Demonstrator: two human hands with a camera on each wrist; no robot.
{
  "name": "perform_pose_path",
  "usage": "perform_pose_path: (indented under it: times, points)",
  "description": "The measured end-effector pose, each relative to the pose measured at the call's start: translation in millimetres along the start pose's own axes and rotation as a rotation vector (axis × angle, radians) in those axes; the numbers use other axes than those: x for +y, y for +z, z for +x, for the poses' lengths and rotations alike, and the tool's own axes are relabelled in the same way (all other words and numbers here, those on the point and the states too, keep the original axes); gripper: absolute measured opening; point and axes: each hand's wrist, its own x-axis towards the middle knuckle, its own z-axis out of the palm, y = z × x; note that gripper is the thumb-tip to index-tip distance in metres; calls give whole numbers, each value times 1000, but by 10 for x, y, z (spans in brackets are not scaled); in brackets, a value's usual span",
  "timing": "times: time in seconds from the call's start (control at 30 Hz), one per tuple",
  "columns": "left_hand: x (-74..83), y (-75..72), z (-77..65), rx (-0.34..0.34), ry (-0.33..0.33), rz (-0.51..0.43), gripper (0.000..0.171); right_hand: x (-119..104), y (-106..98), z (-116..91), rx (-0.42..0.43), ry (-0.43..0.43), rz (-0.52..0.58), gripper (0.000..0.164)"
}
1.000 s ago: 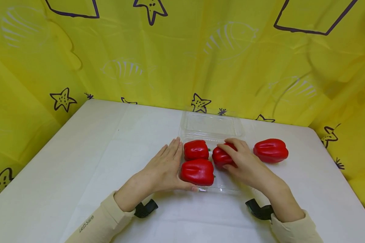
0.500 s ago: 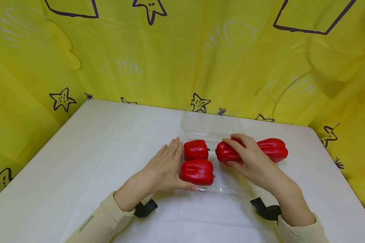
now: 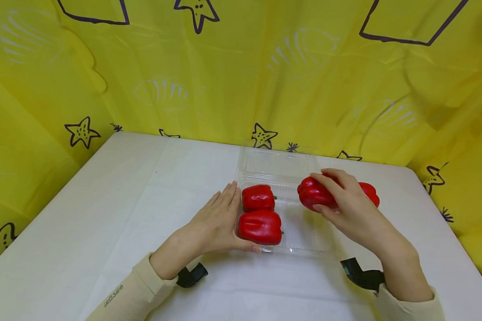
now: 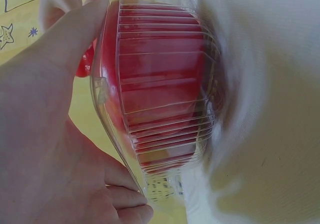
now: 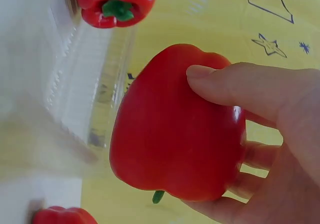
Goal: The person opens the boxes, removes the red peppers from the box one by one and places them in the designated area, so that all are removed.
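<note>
Two red bell peppers, a rear one (image 3: 258,198) and a front one (image 3: 259,228), lie on the left side of a clear plastic clamshell box (image 3: 301,238). My left hand (image 3: 214,225) rests against the box's left side, fingers straight, thumb along the front rim. Through the ribbed wall (image 4: 165,44) a pepper shows in the left wrist view. My right hand (image 3: 355,211) grips a third bell pepper (image 5: 175,129) between thumb and fingers, over the box's right side. Another red pepper (image 3: 370,191) shows beyond the right hand, mostly hidden by it.
The box's hinged lid (image 3: 279,162) lies folded back behind it, near the table's far edge. A yellow curtain (image 3: 225,80) with drawn stars and fish hangs behind and at both sides of the white table (image 3: 144,223). Dark wrist mounts (image 3: 361,276) stick out below both hands.
My right hand has moved right and slightly back with the bell pepper, away from the two peppers in the box. It now covers most of the rightmost pepper. My left hand stays put.
</note>
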Motion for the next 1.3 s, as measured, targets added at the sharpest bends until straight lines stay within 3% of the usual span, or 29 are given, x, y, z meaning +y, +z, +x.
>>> perform_pose_path:
  times: [0.37,0.6,0.8,1.0,1.3]
  points:
    - [0,1,-11,7,3,-16,130,213,-117,-61,114,22,-44,69]
    - [4,-2,-15,3,0,-20,131,308,-188,-100,120,90,-61,72]
    - [5,4,-9,6,0,-24,131,404,-232,-144,169,95,-65,70]
    - [7,6,-6,4,4,-23,131,508,-289,-185,144,180,-66,72]
    - [8,0,-8,1,-1,-19,131,668,-321,-233,194,247,-84,65]
